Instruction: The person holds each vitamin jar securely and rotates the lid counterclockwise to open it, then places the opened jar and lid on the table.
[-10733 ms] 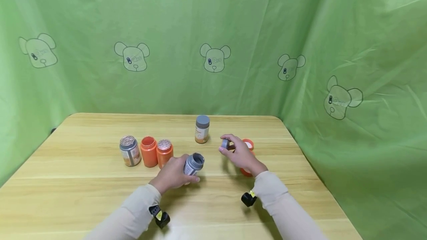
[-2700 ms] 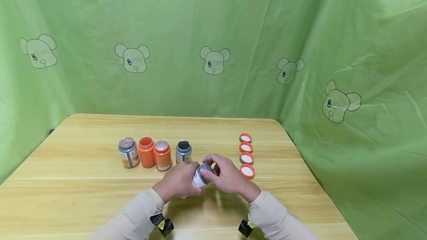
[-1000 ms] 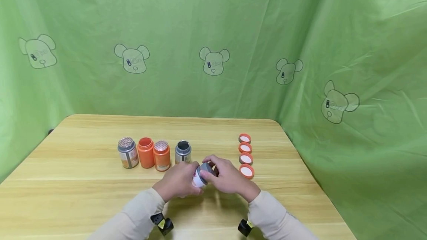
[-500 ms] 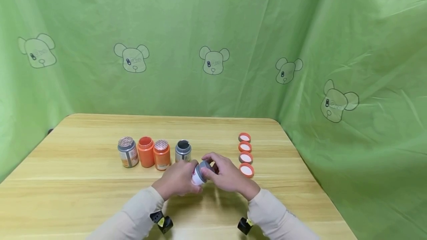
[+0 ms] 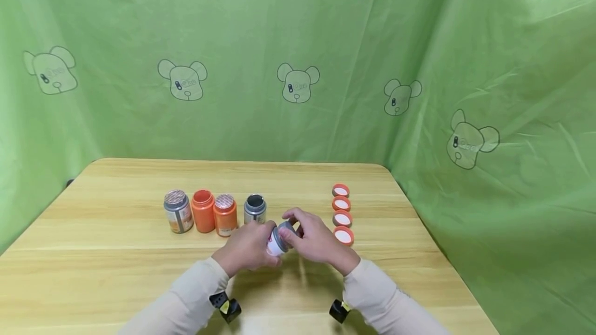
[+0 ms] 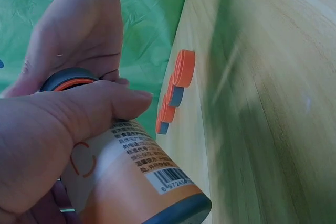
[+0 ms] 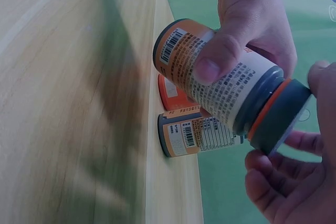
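My left hand [image 5: 249,247] grips a tilted supplement jar [image 5: 274,245] round its body, with the thumb across the printed label in the left wrist view. My right hand [image 5: 317,240] holds the jar's grey screw lid [image 7: 281,116] between thumb and fingers. In the right wrist view the lid sits at the jar's neck, its orange lower edge showing beside the grey collar. The held jar is above the table. Just behind the left hand stands an uncapped grey jar [image 5: 255,207], its lower part hidden by that hand.
Left of the hands stand a foil-sealed grey jar [image 5: 178,214], an open orange jar [image 5: 203,213] and a foil-sealed orange jar [image 5: 225,217]. Several upturned lids [image 5: 343,235] form a column to the right on the wooden table [image 5: 116,273]. A green curtain [image 5: 242,118] hangs behind.
Earlier the left hand held the uncapped grey jar, now standing; its lid joined the column. The capped jar from the back is now in hand. In the last second both hands shifted only slightly.
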A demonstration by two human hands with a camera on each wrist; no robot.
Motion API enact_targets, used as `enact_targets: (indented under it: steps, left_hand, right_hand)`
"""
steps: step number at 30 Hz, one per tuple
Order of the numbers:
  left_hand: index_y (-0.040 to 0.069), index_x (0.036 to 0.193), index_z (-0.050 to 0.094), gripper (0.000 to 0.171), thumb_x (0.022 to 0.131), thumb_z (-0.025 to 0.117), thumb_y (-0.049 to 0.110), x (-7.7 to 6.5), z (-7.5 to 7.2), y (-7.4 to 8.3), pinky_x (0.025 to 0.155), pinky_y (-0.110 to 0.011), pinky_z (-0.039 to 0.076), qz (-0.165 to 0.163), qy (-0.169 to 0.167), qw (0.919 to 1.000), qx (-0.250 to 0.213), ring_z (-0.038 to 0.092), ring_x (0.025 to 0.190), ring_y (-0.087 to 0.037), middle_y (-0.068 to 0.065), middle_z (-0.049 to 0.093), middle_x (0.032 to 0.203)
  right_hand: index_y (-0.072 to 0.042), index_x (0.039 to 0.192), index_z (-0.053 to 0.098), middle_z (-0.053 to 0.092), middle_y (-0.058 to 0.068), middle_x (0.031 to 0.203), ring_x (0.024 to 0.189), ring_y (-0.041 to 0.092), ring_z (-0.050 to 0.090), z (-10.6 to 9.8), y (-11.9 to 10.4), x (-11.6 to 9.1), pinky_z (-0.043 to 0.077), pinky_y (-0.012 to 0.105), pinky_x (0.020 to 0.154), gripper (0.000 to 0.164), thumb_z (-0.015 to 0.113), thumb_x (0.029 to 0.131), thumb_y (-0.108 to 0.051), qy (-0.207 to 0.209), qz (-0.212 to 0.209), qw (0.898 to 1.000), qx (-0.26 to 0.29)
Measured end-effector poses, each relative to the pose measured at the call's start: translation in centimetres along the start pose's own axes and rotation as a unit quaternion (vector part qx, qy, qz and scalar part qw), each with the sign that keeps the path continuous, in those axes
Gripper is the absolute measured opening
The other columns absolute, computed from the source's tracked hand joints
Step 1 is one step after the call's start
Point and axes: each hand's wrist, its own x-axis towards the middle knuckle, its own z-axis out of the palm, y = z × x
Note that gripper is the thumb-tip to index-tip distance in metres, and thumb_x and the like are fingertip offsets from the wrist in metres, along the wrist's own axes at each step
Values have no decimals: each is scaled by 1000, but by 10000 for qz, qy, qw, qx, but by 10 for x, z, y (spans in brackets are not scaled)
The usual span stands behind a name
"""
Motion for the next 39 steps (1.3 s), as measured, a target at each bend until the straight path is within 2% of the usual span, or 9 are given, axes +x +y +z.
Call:
enact_targets:
  steps: [4, 9, 12, 17, 22, 29, 32, 35, 39]
  left_hand:
    - [9, 99, 59, 52, 64, 87, 36, 0, 1, -1, 53, -27, 45, 4, 15, 10000, 44, 54, 63, -11, 3, 57, 76]
    - [8, 99, 59, 51, 64, 86, 35, 0, 2, -2, 52, -28, 45, 0, 67, 10000, 61, 53, 62, -11, 3, 56, 75]
    - [8, 100, 59, 52, 65, 86, 36, 1, 3, -1, 52, -28, 45, -4, 52, 10000, 55, 53, 62, -12, 3, 56, 75]
    - [9, 99, 59, 51, 65, 86, 37, 0, 3, 0, 51, -28, 45, 14, 42, 10000, 77, 54, 62, -12, 3, 56, 75]
    - [10, 99, 59, 51, 64, 87, 36, 0, 1, 0, 52, -27, 45, 19, 30, 10000, 64, 54, 63, -12, 3, 57, 76]
    - [9, 100, 59, 53, 63, 87, 36, 1, 2, -1, 52, -27, 44, 10, 38, 9999, 108, 53, 62, -11, 3, 56, 76]
    - [10, 98, 59, 52, 63, 87, 36, 1, 3, -1, 51, -27, 44, 67, 86, 9999, 85, 53, 62, -11, 4, 56, 75]
    - [10, 97, 58, 51, 63, 87, 36, 1, 3, 1, 51, -27, 44, 114, 108, 9999, 68, 53, 62, -11, 3, 56, 74]
    - [9, 98, 59, 51, 64, 87, 35, 1, 2, 2, 52, -27, 44, 118, 78, 9998, 109, 53, 62, -11, 3, 57, 75]
  right_hand:
    - [-8, 124, 53, 58, 0, 99, 81, 14, 57, 1, 3, 0, 50, 31, 70, 35, 61, 95, -27, -31, -257, 9996, 95]
    - [-4, 127, 50, 57, 5, 113, 96, 21, 58, 1, 6, -1, 51, 38, 82, 42, 64, 91, -21, -49, -615, 9980, 131]
    - [-5, 128, 50, 57, 6, 115, 92, 20, 59, 3, 6, -2, 51, 37, 78, 43, 59, 96, -31, -69, -386, 9992, 67]
    - [-9, 124, 53, 60, 2, 99, 78, 15, 59, 4, 6, -2, 50, 29, 67, 40, 55, 98, -39, -179, 61, 9998, 114]
    - [-12, 125, 53, 60, 0, 97, 80, 15, 59, 1, 4, -2, 50, 31, 68, 40, 60, 96, -38, -256, 13, 9994, 214]
    - [-5, 128, 52, 58, 0, 106, 90, 19, 58, -2, 3, -3, 51, 43, 78, 44, 65, 91, -26, -267, -437, 9985, 175]
    - [-6, 128, 51, 57, 1, 108, 90, 17, 58, -1, 4, -3, 52, 38, 77, 43, 60, 95, -33, -262, -298, 9992, 15]
    - [-6, 126, 53, 60, 2, 100, 83, 15, 58, 0, 5, -3, 51, 33, 71, 44, 52, 99, -42, -262, -36, 9996, -67]
    - [-7, 125, 54, 60, 1, 92, 78, 16, 59, 0, 5, -4, 49, 30, 66, 44, 54, 98, -42, -348, 131, 9993, 91]
